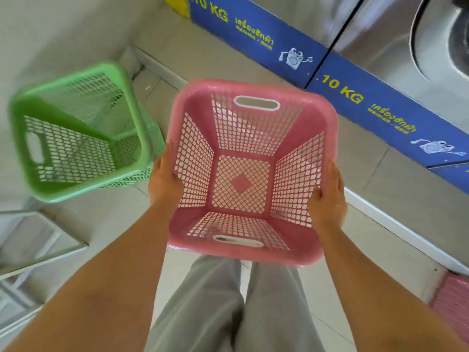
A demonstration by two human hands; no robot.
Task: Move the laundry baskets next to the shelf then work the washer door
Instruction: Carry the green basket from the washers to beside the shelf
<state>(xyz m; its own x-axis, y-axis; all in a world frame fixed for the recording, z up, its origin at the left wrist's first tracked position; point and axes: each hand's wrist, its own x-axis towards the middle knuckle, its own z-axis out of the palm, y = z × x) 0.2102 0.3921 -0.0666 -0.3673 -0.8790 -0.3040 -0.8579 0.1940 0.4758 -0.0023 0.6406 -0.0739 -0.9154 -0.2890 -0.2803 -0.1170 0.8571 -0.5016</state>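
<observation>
I hold an empty pink laundry basket (250, 90) in front of me, above the tiled floor. My left hand (163, 180) grips its left rim and my right hand (327, 199) grips its right rim. An empty green basket (76, 102) stands on the floor to the left, close to the wall corner. A white wire shelf (38, 240) sits at the lower left. At the top right is a steel washer with its round door (441, 39) partly cut off by the frame.
Blue "10 KG" plinths (355, 97) run diagonally under the washers on the right. Another pink basket (454, 303) shows at the lower right edge. My grey-trousered legs (228, 306) are below the held basket.
</observation>
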